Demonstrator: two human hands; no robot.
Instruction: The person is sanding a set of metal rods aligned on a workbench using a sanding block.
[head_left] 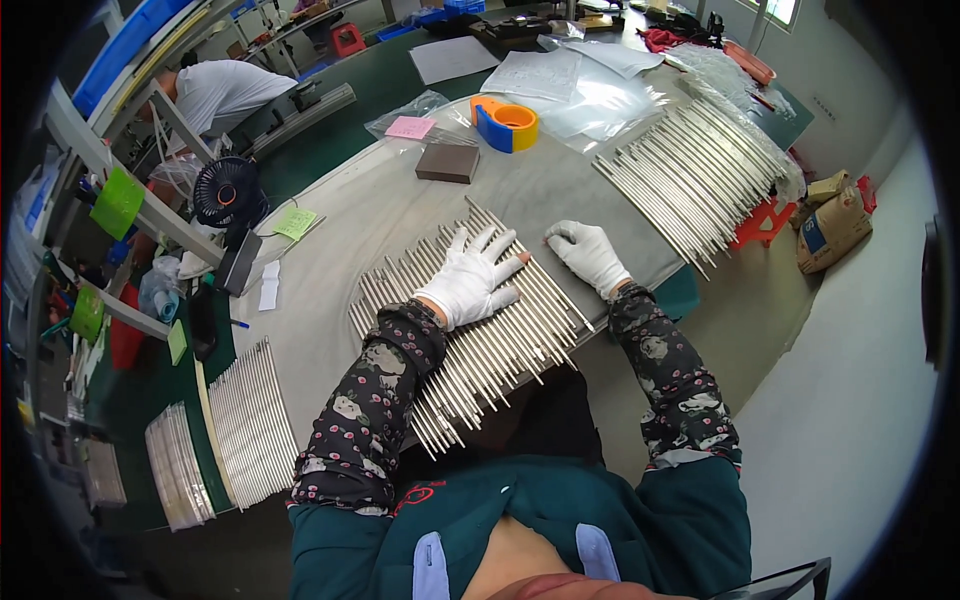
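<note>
Head view: my left hand lay flat, fingers spread, on rods; right hand loosely curled at far edge, gripping nothing. Best w/ even, light pressure.

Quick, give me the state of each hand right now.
Left hand: open, fingers spread, flat on the row of metal rods.
Right hand: loosely curled, resting at the rods' right edge; grip cannot be told.

A long dark-green desk runs through a workshop with a pale grey floor; what seems a bright window sits top right.
</note>
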